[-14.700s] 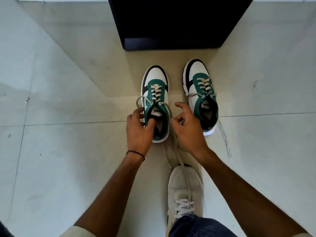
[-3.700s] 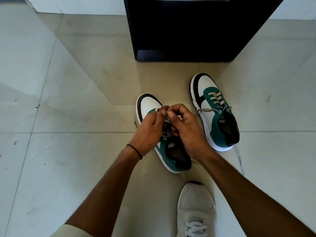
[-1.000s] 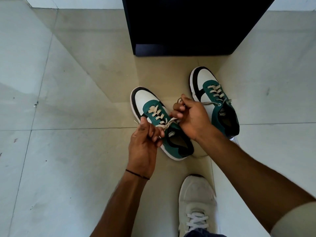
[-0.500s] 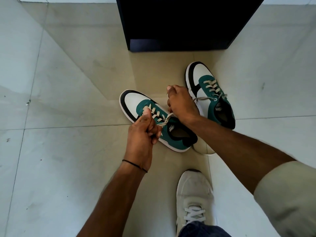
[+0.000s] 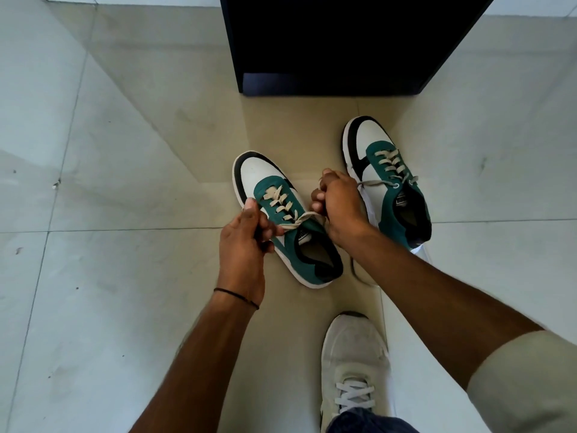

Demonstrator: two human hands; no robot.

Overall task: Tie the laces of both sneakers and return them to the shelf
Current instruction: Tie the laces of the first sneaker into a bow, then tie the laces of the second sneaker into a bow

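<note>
Both hands, left hand [image 5: 242, 242] and right hand [image 5: 338, 203], grip closed on the near sneaker's [image 5: 287, 220] lace [image 5: 298, 220], pulled taut.

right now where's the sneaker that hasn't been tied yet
In the head view it sits on the floor tiles at upper right: the untied sneaker, just beyond the right hand and in front of the dark cabinet.

Left grip [image 5: 246, 232], right grip [image 5: 338, 206] clenched
</note>
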